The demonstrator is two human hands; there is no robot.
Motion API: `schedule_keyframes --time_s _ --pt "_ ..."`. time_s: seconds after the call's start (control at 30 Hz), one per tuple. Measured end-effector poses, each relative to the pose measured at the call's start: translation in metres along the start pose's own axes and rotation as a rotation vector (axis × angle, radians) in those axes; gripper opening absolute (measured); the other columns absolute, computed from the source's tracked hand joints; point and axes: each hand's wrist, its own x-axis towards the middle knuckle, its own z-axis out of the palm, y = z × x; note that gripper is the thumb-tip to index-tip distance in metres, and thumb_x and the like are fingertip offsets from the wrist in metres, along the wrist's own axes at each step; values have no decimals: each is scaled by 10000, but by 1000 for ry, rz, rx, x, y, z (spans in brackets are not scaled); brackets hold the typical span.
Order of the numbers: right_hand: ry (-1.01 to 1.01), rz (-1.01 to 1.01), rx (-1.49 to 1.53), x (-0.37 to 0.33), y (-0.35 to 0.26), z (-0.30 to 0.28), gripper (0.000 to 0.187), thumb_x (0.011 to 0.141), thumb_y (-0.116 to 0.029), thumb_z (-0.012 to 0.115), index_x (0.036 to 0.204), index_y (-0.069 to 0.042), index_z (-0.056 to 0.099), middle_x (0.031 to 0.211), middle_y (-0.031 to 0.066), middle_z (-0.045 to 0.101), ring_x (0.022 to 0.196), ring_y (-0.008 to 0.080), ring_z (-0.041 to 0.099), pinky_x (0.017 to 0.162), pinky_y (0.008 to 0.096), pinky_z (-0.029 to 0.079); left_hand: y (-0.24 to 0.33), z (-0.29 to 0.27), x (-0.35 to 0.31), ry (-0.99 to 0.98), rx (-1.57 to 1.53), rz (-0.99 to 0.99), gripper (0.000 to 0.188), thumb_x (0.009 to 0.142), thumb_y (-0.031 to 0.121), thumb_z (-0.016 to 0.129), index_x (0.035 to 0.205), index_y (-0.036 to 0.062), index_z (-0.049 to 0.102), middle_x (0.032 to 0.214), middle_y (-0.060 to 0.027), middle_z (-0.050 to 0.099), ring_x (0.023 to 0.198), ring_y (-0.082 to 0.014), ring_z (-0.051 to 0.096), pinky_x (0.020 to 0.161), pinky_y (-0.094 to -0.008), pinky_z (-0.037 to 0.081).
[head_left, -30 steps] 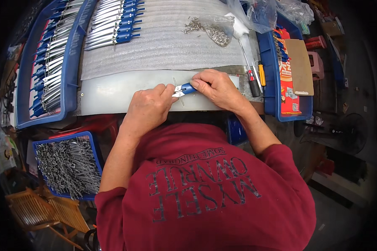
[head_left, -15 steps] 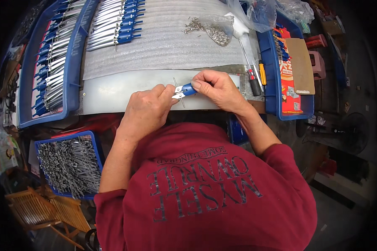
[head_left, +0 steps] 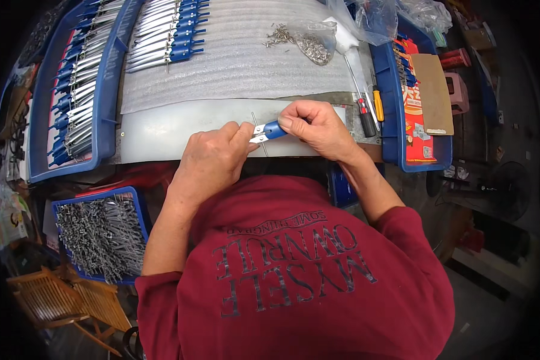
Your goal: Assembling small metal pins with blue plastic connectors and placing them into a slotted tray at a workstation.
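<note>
Between my two hands is what looks like a drawing compass [head_left: 274, 130], with a blue head, silver-white legs and a thin metal rod crossing it. My left hand [head_left: 213, 157] is closed round the leg end, hiding the tips. Thumb and fingers of my right hand [head_left: 318, 128] pinch the blue head from the other side. The compass is held just over a smooth pale board [head_left: 174, 135] along the near edge of the bench. Further back on the left, a row of similar compasses [head_left: 180, 54] lies on a grey foam sheet [head_left: 240, 66].
A blue crate [head_left: 105, 114] of compasses stands left; a blue bin of grey metal parts [head_left: 102, 240] sits below it. Small metal pins [head_left: 312, 48] spill from a clear bag. Screwdrivers [head_left: 377, 106] lie beside the right blue crate [head_left: 393, 132], which holds compasses and cardboard [head_left: 430, 96].
The compass and both hands have shifted very slightly right in the picture, as has the bench. My right fingers have changed position a little on the blue head; both grips stay closed.
</note>
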Motion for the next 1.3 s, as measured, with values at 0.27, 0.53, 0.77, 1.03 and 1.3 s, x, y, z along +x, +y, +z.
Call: schedule_keyframes --time_s 0.27,0.53,0.77,1.03,1.3 --pt "137 -202 -92 -1 8 10 150 825 -146 555 818 4 563 689 -38 507 657 37 427 573 181 353 9 -3 1 10 94 -21 162 786 184 542 845 55 462 607 -67 440 463 -230 507 398 -343 399" --pt "84 -50 77 -5 0 9 158 826 -167 554 806 -11 561 661 -57 479 613 18 388 537 170 321 5 -2 -1 -9 5 -39 184 755 145 570 878 54 467 618 -86 443 489 -264 497 415 -359 389" --pt "-59 -151 34 -3 0 -1 167 811 -176 570 790 -11 556 672 -46 484 632 28 398 549 182 333 3 -7 -3 -42 -119 -36 231 721 97 596 915 55 479 628 -100 446 509 -297 484 430 -375 377" --pt "126 -191 -175 -5 -3 7 166 813 -167 562 778 -6 542 670 -34 485 632 39 403 554 191 344 14 -2 -2 54 44 -37 214 738 129 578 907 54 471 614 -79 427 485 -253 490 406 -354 387" --pt "-87 -44 -43 -7 -9 -2 165 805 -165 576 778 -6 542 665 -38 469 620 34 395 532 189 337 9 -9 -6 -19 -109 -39 256 701 67 602 924 48 478 632 -97 445 514 -288 488 425 -374 372"
